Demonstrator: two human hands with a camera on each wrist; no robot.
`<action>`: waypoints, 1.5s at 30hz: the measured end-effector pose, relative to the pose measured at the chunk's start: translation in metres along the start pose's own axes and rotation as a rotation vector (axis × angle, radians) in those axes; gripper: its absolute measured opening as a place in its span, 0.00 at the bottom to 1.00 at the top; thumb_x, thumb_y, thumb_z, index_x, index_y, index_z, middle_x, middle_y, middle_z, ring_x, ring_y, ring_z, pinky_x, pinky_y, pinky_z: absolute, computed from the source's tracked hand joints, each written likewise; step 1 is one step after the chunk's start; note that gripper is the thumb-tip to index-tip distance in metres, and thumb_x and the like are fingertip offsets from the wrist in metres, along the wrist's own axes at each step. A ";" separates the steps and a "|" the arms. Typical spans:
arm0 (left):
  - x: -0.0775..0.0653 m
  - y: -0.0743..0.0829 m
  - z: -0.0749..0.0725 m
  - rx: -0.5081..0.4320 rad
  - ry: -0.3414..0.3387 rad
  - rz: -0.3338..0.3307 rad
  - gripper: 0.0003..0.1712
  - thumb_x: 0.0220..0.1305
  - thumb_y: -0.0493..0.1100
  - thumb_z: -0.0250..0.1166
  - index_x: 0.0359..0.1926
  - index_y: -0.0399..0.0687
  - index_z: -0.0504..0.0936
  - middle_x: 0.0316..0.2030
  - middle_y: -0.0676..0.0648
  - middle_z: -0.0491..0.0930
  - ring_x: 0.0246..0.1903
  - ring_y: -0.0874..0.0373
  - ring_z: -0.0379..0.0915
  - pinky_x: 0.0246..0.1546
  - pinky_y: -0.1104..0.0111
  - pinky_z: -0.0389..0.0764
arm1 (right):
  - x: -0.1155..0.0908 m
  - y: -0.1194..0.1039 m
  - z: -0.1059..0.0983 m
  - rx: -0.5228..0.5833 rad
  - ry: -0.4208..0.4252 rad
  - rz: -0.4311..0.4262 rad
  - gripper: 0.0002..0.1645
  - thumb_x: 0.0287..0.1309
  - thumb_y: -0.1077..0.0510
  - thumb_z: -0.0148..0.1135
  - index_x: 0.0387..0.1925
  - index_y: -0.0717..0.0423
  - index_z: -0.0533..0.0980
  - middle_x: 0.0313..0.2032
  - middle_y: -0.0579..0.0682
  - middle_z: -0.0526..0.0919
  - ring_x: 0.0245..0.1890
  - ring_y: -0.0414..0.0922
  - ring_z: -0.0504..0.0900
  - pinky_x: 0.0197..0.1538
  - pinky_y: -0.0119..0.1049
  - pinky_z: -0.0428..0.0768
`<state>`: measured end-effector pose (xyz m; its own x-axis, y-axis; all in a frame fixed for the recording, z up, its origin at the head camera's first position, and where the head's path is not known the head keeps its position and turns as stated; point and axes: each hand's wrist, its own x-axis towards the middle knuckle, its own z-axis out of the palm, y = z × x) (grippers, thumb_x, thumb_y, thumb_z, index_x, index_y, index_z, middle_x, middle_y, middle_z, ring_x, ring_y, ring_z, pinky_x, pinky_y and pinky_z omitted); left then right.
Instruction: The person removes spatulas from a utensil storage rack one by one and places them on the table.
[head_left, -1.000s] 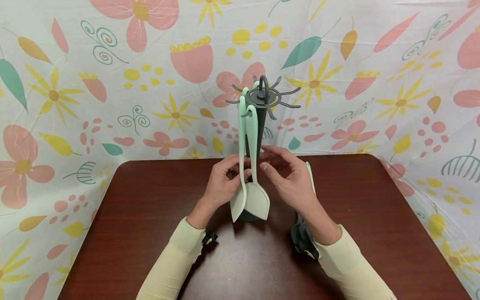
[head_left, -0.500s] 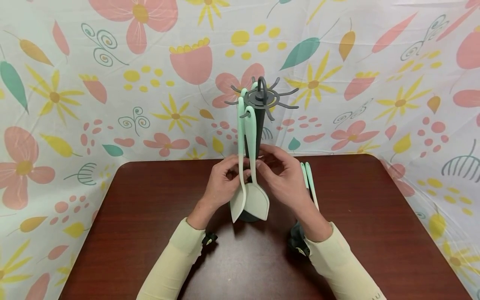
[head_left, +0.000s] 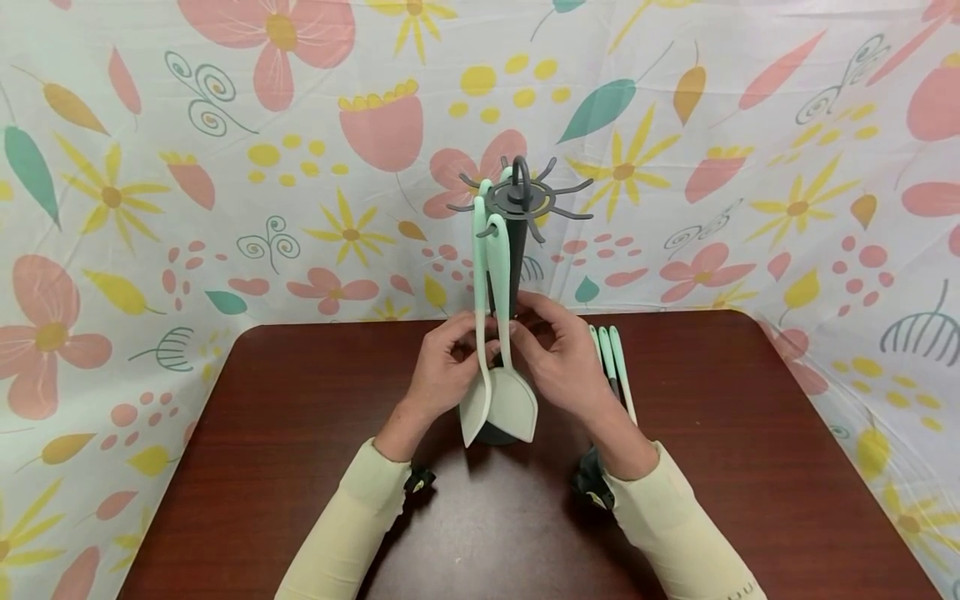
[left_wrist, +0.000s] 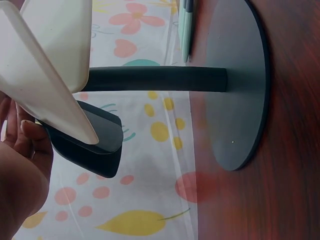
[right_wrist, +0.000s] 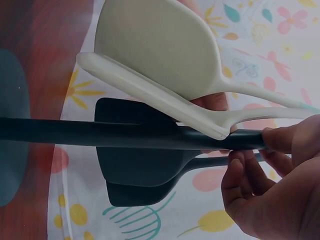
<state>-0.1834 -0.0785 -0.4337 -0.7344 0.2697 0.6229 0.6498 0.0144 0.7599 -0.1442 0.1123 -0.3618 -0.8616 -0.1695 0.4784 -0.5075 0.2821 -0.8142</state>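
Observation:
A dark utensil stand (head_left: pixel 516 262) rises upright at the middle of the table, with a ring of hooks on top. Two pale spatulas with mint handles hang on its near left side: a broad one (head_left: pixel 516 404) and one seen nearly edge-on (head_left: pixel 474 414). Dark utensil heads (right_wrist: pixel 137 167) hang behind them. My left hand (head_left: pixel 442 362) reaches behind the spatula handles, its fingers curled at the pole. From the other side, my right hand (head_left: pixel 564 360) pinches the pole between thumb and fingers. The pale blades partly hide the left fingers in the right wrist view.
Several utensils with mint handles (head_left: pixel 617 354) lie on the brown table (head_left: pixel 712 417) to the right, partly hidden by the right forearm. A floral cloth (head_left: pixel 375 267) hangs behind the far edge. The stand's round base (left_wrist: pixel 240 120) rests on the tabletop.
My right hand has moved left and closed in on the pole, uncovering more of the mint handles at right. The left hand has stayed in place.

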 end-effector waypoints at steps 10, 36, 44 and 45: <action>-0.003 0.002 0.002 -0.014 0.009 -0.027 0.13 0.71 0.32 0.70 0.54 0.47 0.89 0.42 0.48 0.85 0.23 0.55 0.75 0.23 0.67 0.71 | -0.001 0.001 0.001 -0.001 -0.020 -0.014 0.19 0.76 0.65 0.61 0.64 0.56 0.81 0.46 0.53 0.87 0.41 0.47 0.85 0.40 0.31 0.81; -0.013 0.008 -0.004 -0.079 0.132 0.052 0.11 0.76 0.29 0.62 0.53 0.34 0.88 0.42 0.36 0.90 0.32 0.46 0.90 0.22 0.67 0.80 | 0.003 0.002 -0.003 -0.014 -0.035 -0.023 0.19 0.75 0.65 0.62 0.63 0.53 0.82 0.40 0.51 0.86 0.31 0.49 0.81 0.34 0.32 0.78; -0.011 0.020 -0.007 -0.046 0.150 0.044 0.15 0.77 0.30 0.61 0.59 0.40 0.86 0.41 0.40 0.90 0.34 0.55 0.89 0.27 0.71 0.78 | 0.004 0.005 -0.003 0.021 -0.049 -0.032 0.21 0.76 0.65 0.62 0.65 0.52 0.82 0.43 0.51 0.87 0.37 0.56 0.84 0.38 0.32 0.81; -0.011 0.022 -0.007 -0.036 0.154 0.047 0.15 0.77 0.30 0.61 0.58 0.40 0.86 0.41 0.39 0.90 0.35 0.55 0.89 0.29 0.71 0.78 | 0.004 0.005 -0.002 0.025 -0.049 -0.033 0.20 0.75 0.65 0.62 0.64 0.53 0.82 0.43 0.51 0.87 0.37 0.57 0.84 0.38 0.32 0.81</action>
<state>-0.1618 -0.0883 -0.4225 -0.7262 0.1185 0.6772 0.6790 -0.0299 0.7335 -0.1502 0.1154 -0.3636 -0.8431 -0.2240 0.4888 -0.5346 0.2520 -0.8067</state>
